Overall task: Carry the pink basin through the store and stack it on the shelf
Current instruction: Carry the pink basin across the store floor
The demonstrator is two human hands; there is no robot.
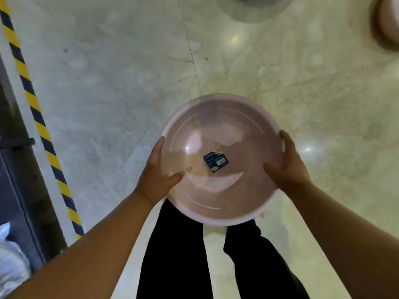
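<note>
A round pink basin (218, 126) hangs level in front of my waist, its open side facing up. A dark blue label (216, 160) is stuck on its inner bottom. My left hand (157, 175) grips the basin's left rim, thumb inside the bowl. On the right rim sits my right hand (289, 169), thumb also inside, fingers wrapped over the edge. No shelf is in view.
Pale marble floor (112, 78) lies below. A yellow-and-black striped strip (36, 117) runs along a dark edge on the left. At the top edge sits a grey round object (257, 9), and a pinkish round object (388, 22) at the top right. My black-trousered legs (177, 255) stand underneath.
</note>
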